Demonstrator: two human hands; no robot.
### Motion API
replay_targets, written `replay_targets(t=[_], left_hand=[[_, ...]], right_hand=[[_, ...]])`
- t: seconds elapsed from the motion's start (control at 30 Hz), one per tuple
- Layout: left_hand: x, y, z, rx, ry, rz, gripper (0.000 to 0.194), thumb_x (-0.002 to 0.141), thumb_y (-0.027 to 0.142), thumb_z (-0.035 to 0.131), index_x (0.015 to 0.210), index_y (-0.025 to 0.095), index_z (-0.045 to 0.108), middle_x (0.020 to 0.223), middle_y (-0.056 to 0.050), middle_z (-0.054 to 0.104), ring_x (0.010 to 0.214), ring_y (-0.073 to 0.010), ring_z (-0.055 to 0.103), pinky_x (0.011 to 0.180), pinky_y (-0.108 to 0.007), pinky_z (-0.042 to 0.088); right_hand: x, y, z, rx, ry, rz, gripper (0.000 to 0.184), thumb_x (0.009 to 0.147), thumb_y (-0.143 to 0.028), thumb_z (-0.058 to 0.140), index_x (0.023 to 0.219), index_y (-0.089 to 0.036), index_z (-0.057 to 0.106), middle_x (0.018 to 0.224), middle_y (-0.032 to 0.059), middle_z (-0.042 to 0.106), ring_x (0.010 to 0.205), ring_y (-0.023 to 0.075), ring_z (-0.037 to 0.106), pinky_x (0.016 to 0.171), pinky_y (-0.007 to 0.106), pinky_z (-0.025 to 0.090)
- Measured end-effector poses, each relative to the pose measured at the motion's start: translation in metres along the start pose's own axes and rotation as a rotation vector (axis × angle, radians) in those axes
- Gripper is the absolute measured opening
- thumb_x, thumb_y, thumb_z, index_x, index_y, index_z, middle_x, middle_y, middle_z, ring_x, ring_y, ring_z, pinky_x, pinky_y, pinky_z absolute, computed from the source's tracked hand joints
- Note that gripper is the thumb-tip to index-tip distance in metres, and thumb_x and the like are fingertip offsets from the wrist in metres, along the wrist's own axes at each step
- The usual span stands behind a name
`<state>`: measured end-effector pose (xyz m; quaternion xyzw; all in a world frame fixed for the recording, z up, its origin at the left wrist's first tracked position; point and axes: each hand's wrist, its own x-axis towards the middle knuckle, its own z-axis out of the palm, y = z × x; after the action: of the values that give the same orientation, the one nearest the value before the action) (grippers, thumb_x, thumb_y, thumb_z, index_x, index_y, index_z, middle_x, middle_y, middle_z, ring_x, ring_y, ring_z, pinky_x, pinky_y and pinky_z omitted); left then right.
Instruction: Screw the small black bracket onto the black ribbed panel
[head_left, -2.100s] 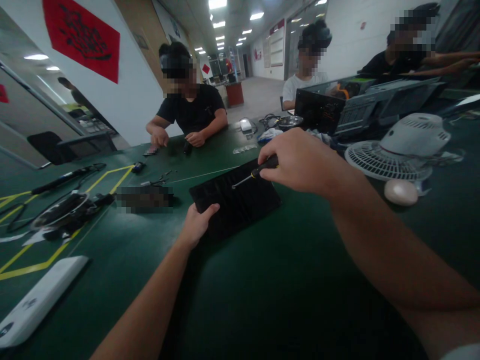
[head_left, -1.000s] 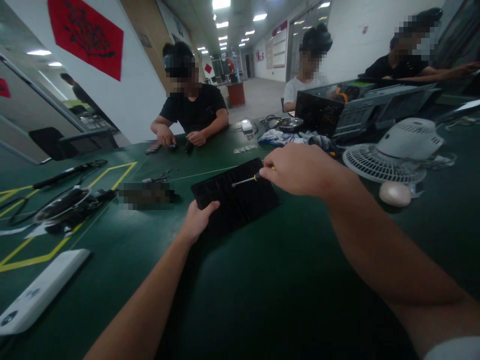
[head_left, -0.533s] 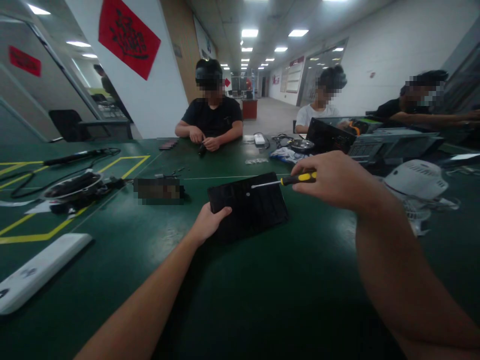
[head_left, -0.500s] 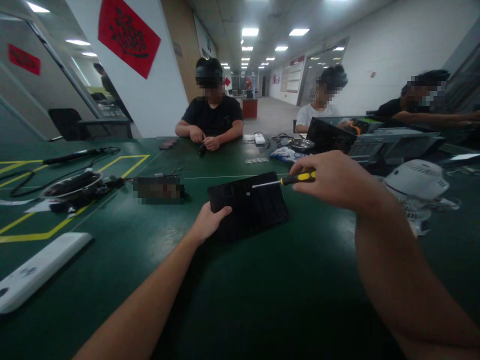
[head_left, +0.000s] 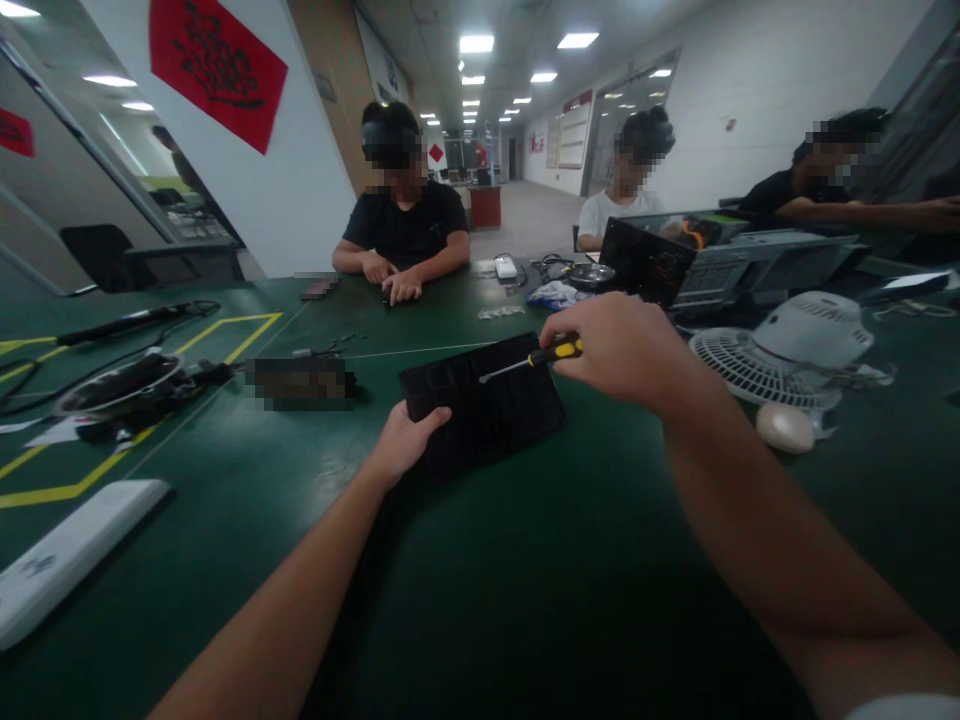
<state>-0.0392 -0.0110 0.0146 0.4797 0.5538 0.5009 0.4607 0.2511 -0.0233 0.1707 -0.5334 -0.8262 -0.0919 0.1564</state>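
My left hand (head_left: 401, 445) grips the near left corner of a flat black rectangular panel (head_left: 517, 405), thumb on top and the other fingers hidden beneath. The panel is held tilted over the green table (head_left: 525, 580). In my right hand (head_left: 619, 350) is a screwdriver (head_left: 556, 350) with a yellow and black handle. Its metal shaft points left over the panel, the tip near the middle of the upper surface. Whether the tip touches the panel, I cannot make out.
A pixelated dark object (head_left: 301, 384) lies left of the panel. Further left are a coil of black cable (head_left: 124, 385) and a long white device (head_left: 82, 555). On the right stand a white fan (head_left: 810, 335) and a rounded white object (head_left: 785, 428). Co-workers (head_left: 405, 230) sit across the table.
The view has shifted slightly, moving the scene left. My right hand has lowered the screwdriver's tip relative to its handle. A pale spot seen on the panel earlier no longer shows separately.
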Motion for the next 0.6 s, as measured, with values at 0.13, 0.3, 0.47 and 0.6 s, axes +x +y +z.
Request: replay_targets(t=[0.13, 0.3, 0.47, 0.6], left_hand=[[0.0008, -0.0007, -0.0011, 0.016, 0.001, 0.007, 0.051, 0.061, 0.046, 0.093, 0.099, 0.016, 0.077, 0.096, -0.009, 0.081, 0.087, -0.0293, 0.077, 0.083, -0.042, 0.061], [0.0019, -0.0019, -0.0019, 0.011, 0.007, -0.001, 0.053, 0.061, 0.046, 0.094, 0.101, 0.016, 0.077, 0.096, -0.008, 0.081, 0.086, -0.0289, 0.077, 0.083, -0.042, 0.061], [0.0002, -0.0004, -0.0009, 0.021, 0.020, 0.002, 0.053, 0.059, 0.046, 0.094, 0.099, 0.016, 0.077, 0.096, -0.009, 0.081, 0.089, -0.0294, 0.076, 0.086, -0.043, 0.061], [-0.0008, 0.0002, 0.0001, 0.024, 0.029, 0.012, 0.052, 0.059, 0.046, 0.093, 0.098, 0.016, 0.077, 0.095, -0.009, 0.081, 0.089, -0.0301, 0.076, 0.086, -0.044, 0.061]], right_hand=[[0.0006, -0.0006, 0.0021, -0.003, 0.003, -0.007, 0.029, 0.083, -0.027, 0.071, 0.109, -0.031, 0.084, 0.106, 0.0072, 0.082, 0.100, 0.0319, 0.073, 0.075, 0.040, 0.048], [0.0005, -0.0023, 0.0019, -0.004, 0.013, -0.034, 0.029, 0.083, -0.024, 0.070, 0.109, -0.029, 0.084, 0.108, 0.0085, 0.082, 0.099, 0.0321, 0.073, 0.075, 0.040, 0.048], [-0.0004, -0.0039, 0.0027, -0.001, 0.029, -0.049, 0.028, 0.083, -0.025, 0.071, 0.107, -0.029, 0.084, 0.107, 0.0084, 0.082, 0.098, 0.0325, 0.072, 0.074, 0.041, 0.047], [-0.0013, -0.0070, 0.0027, -0.014, 0.035, -0.049, 0.028, 0.084, -0.024, 0.070, 0.107, -0.029, 0.084, 0.106, 0.0077, 0.082, 0.098, 0.0309, 0.071, 0.075, 0.040, 0.047]])
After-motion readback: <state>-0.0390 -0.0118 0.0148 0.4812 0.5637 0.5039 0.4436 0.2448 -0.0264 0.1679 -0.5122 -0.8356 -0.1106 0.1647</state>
